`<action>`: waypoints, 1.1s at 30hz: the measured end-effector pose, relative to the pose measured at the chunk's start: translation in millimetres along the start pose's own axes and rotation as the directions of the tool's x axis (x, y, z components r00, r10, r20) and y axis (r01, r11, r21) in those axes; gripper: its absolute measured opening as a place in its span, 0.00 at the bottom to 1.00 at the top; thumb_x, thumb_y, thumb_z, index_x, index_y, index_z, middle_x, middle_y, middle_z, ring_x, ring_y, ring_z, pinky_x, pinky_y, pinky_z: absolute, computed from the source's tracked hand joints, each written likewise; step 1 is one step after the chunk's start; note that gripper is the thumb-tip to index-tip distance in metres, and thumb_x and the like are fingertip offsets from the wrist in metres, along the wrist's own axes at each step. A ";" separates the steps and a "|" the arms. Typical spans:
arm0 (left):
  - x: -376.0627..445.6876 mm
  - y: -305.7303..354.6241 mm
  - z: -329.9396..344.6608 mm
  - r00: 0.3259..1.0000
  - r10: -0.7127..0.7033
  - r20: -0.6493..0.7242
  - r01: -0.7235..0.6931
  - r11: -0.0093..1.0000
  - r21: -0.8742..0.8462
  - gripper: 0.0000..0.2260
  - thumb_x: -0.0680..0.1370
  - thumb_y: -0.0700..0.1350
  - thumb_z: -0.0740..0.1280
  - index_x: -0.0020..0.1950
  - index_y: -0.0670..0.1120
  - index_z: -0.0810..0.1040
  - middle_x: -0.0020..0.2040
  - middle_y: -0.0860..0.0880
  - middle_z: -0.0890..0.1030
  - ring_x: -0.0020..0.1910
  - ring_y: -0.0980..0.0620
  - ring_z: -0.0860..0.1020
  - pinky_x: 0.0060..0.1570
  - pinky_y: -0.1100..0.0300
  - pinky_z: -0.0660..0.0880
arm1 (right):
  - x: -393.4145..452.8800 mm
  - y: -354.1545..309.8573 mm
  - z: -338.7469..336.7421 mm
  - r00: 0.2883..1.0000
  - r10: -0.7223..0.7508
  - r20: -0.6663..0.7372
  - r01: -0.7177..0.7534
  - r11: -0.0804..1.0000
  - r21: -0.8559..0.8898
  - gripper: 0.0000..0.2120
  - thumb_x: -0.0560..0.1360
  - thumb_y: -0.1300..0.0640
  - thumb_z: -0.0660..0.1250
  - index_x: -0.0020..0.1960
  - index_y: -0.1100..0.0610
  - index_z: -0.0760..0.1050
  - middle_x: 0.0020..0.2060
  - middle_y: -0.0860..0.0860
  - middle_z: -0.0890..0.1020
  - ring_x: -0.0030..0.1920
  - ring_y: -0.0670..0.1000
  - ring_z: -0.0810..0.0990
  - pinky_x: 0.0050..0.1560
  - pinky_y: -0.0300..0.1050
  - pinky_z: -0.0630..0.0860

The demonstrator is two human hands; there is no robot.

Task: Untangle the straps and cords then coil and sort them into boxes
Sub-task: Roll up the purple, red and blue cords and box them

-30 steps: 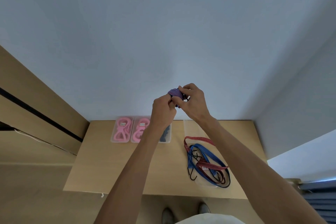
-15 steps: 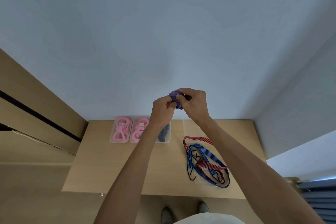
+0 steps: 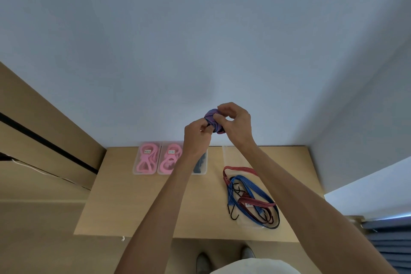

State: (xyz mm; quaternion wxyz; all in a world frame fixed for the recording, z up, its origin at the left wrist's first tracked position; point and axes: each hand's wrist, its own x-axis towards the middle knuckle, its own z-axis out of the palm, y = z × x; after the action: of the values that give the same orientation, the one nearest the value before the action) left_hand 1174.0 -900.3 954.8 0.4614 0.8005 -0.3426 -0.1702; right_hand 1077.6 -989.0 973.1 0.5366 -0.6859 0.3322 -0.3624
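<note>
Both hands are raised above the far edge of the wooden table (image 3: 138,207). Between them is a small coiled bundle of blue-and-red striped cord (image 3: 213,121). My left hand (image 3: 196,134) pinches its lower left side. My right hand (image 3: 235,123) curls its fingers over the top and right of the bundle. On the table's right side lies a loose tangle of blue and red striped bungee cords (image 3: 249,198) with black hooks.
Three clear boxes stand in a row at the table's back: two with pink coiled cords (image 3: 146,160) (image 3: 170,159), a third with dark items (image 3: 200,165) partly behind my left forearm. A clear lid or box (image 3: 226,153) lies at back right. Walls close by.
Both hands with the coiled bundle have shifted slightly, the right fingers turning over the top of the bundle. The cords on the table have not moved.
</note>
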 end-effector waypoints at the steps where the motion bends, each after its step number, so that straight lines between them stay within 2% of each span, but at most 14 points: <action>1: 0.3 -0.3 0.7 1.000 -0.018 0.001 0.018 0.999 -0.034 0.06 0.76 0.37 0.66 0.41 0.35 0.78 0.36 0.38 0.80 0.34 0.45 0.72 0.37 0.54 0.71 | -0.2 3.1 1.6 1.000 -0.003 0.004 0.003 1.000 -0.017 0.09 0.75 0.62 0.73 0.55 0.58 0.81 0.48 0.51 0.85 0.49 0.45 0.83 0.42 0.35 0.80; 3: 2.2 0.3 0.7 0.997 -0.074 0.032 0.077 0.990 -0.118 0.07 0.76 0.39 0.66 0.40 0.38 0.79 0.37 0.40 0.81 0.36 0.47 0.75 0.39 0.56 0.72 | -0.6 7.3 4.5 1.000 -0.006 0.019 0.007 0.998 -0.061 0.13 0.77 0.59 0.71 0.62 0.57 0.79 0.55 0.49 0.84 0.56 0.45 0.81 0.51 0.26 0.72; 4: 2.8 0.5 0.0 0.994 -0.099 0.048 0.105 0.981 -0.161 0.08 0.75 0.41 0.66 0.40 0.37 0.78 0.37 0.39 0.81 0.36 0.47 0.75 0.40 0.54 0.72 | -0.7 9.5 4.9 1.000 0.015 0.028 -0.013 0.998 -0.066 0.15 0.78 0.57 0.70 0.65 0.56 0.78 0.59 0.47 0.82 0.59 0.45 0.79 0.55 0.26 0.70; 7: 2.1 -0.3 0.0 0.987 -0.133 0.096 0.155 0.945 -0.289 0.10 0.73 0.43 0.65 0.40 0.35 0.76 0.39 0.37 0.81 0.38 0.42 0.79 0.45 0.50 0.76 | 1.1 13.3 -0.8 0.975 0.191 0.113 -0.197 0.980 0.039 0.21 0.80 0.51 0.68 0.71 0.53 0.70 0.66 0.48 0.76 0.64 0.48 0.75 0.64 0.43 0.74; 10: -1.3 -0.6 2.8 0.962 -0.208 0.178 0.264 0.881 -0.392 0.07 0.76 0.40 0.66 0.43 0.37 0.81 0.42 0.38 0.83 0.48 0.37 0.82 0.55 0.46 0.79 | 1.7 13.9 -7.1 0.945 0.278 0.173 -0.293 0.953 0.073 0.17 0.79 0.53 0.69 0.66 0.57 0.75 0.57 0.55 0.82 0.56 0.55 0.82 0.59 0.53 0.80; 13: -4.1 -1.8 8.4 0.937 -0.318 0.147 0.348 0.893 -0.286 0.09 0.74 0.48 0.67 0.47 0.44 0.82 0.46 0.45 0.85 0.49 0.42 0.84 0.54 0.45 0.80 | 0.4 18.2 -13.4 0.963 0.240 0.122 -0.249 0.967 0.058 0.12 0.75 0.56 0.74 0.57 0.55 0.78 0.50 0.51 0.84 0.50 0.51 0.83 0.56 0.50 0.80; 15: -7.2 -4.3 8.9 0.959 -0.274 0.079 0.285 0.923 -0.257 0.16 0.73 0.51 0.70 0.59 0.50 0.77 0.53 0.51 0.81 0.49 0.49 0.82 0.50 0.50 0.81 | -0.5 24.4 -19.2 0.960 0.248 0.131 -0.258 0.964 0.066 0.13 0.74 0.56 0.75 0.58 0.55 0.80 0.51 0.51 0.84 0.52 0.50 0.83 0.58 0.50 0.80; 18: -9.8 -7.1 13.2 0.987 -0.048 0.152 0.082 0.970 -0.229 0.26 0.76 0.37 0.71 0.72 0.50 0.70 0.60 0.52 0.77 0.53 0.52 0.81 0.47 0.63 0.79 | -0.8 35.6 -28.2 0.953 0.257 0.162 -0.269 0.961 0.061 0.13 0.75 0.52 0.73 0.58 0.55 0.82 0.50 0.50 0.85 0.54 0.52 0.82 0.59 0.52 0.80; 20: -11.3 -5.0 19.3 0.985 0.003 0.171 0.031 0.980 -0.199 0.24 0.76 0.36 0.71 0.71 0.48 0.73 0.59 0.50 0.79 0.52 0.51 0.81 0.47 0.66 0.79 | -1.2 39.1 -34.2 0.948 0.279 0.151 -0.290 0.955 0.062 0.17 0.76 0.49 0.72 0.63 0.54 0.80 0.52 0.53 0.83 0.56 0.54 0.82 0.57 0.51 0.81; 22: -13.9 -0.1 26.6 0.992 -0.061 0.115 0.086 0.970 -0.227 0.21 0.75 0.39 0.73 0.66 0.49 0.76 0.54 0.50 0.82 0.49 0.52 0.83 0.46 0.66 0.79 | -2.9 41.7 -40.5 0.942 0.307 0.137 -0.321 0.943 0.093 0.21 0.78 0.48 0.70 0.68 0.53 0.74 0.55 0.54 0.80 0.57 0.53 0.81 0.54 0.46 0.82; 26: -16.2 -0.8 47.7 0.977 -0.200 0.076 0.214 0.925 -0.314 0.10 0.76 0.44 0.71 0.56 0.51 0.77 0.45 0.49 0.86 0.44 0.51 0.85 0.53 0.51 0.81 | -9.7 50.0 -55.1 0.958 0.257 0.130 -0.267 0.961 0.068 0.24 0.74 0.52 0.72 0.68 0.51 0.72 0.56 0.50 0.82 0.58 0.48 0.81 0.53 0.47 0.82; 28: -18.3 0.6 57.7 0.972 -0.227 0.061 0.235 0.927 -0.292 0.09 0.76 0.45 0.70 0.55 0.47 0.79 0.48 0.48 0.85 0.46 0.51 0.84 0.53 0.51 0.81 | -12.6 56.6 -64.7 0.957 0.266 0.111 -0.273 0.961 0.048 0.22 0.74 0.53 0.72 0.66 0.52 0.73 0.54 0.51 0.83 0.54 0.49 0.83 0.51 0.49 0.83; 30: -21.3 2.0 65.9 0.972 -0.233 0.027 0.233 0.945 -0.229 0.11 0.75 0.45 0.71 0.56 0.45 0.80 0.53 0.49 0.84 0.50 0.52 0.83 0.48 0.57 0.79 | -16.4 62.9 -74.2 0.952 0.288 0.105 -0.294 0.955 0.039 0.17 0.76 0.54 0.72 0.64 0.54 0.74 0.52 0.53 0.84 0.47 0.51 0.85 0.46 0.45 0.83; 33: -27.6 3.6 78.7 0.978 -0.207 0.040 0.210 0.946 -0.248 0.18 0.75 0.37 0.69 0.65 0.47 0.75 0.57 0.49 0.81 0.51 0.50 0.81 0.45 0.62 0.78 | -21.6 75.2 -85.1 0.957 0.271 0.108 -0.266 0.962 -0.058 0.11 0.77 0.53 0.71 0.58 0.52 0.76 0.49 0.54 0.85 0.41 0.50 0.85 0.44 0.44 0.82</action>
State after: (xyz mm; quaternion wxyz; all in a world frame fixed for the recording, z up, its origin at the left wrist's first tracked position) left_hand 1106.8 -931.0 916.1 0.5358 0.7664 -0.2349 -0.2654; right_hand 988.7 -1028.2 910.3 0.5843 -0.6656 0.3982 -0.2389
